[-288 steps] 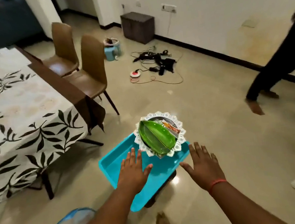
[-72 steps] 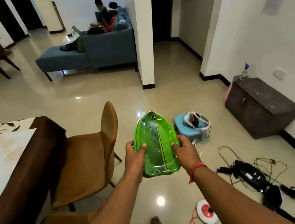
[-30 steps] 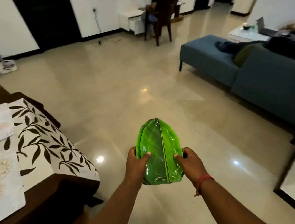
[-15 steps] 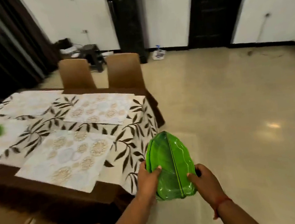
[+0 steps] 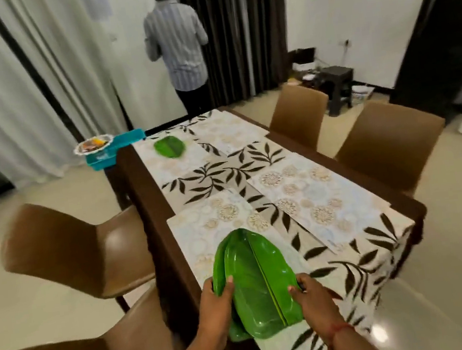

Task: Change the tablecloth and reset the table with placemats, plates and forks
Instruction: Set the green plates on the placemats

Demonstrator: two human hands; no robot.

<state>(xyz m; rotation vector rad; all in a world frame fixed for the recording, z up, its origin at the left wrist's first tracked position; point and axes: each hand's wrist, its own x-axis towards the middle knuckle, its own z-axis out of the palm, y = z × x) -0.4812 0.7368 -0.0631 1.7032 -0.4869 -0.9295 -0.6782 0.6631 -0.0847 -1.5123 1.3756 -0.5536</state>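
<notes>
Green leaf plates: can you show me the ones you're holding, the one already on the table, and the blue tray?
Held leaf plates (image 5: 254, 282), head view, middle of the top plate.
Far leaf plate (image 5: 169, 147), head view, its centre.
Blue tray (image 5: 129, 137), head view, its side wall.

- Even, soft indoor light, moderately bright, with no hard shadows.
- A small glare spot shines on the floor (image 5: 379, 334) just right of the grip.
- Chairs (image 5: 67, 250) left of the grip smear with motion blur.
- Wide-angle bending curves the frame edges.
</notes>
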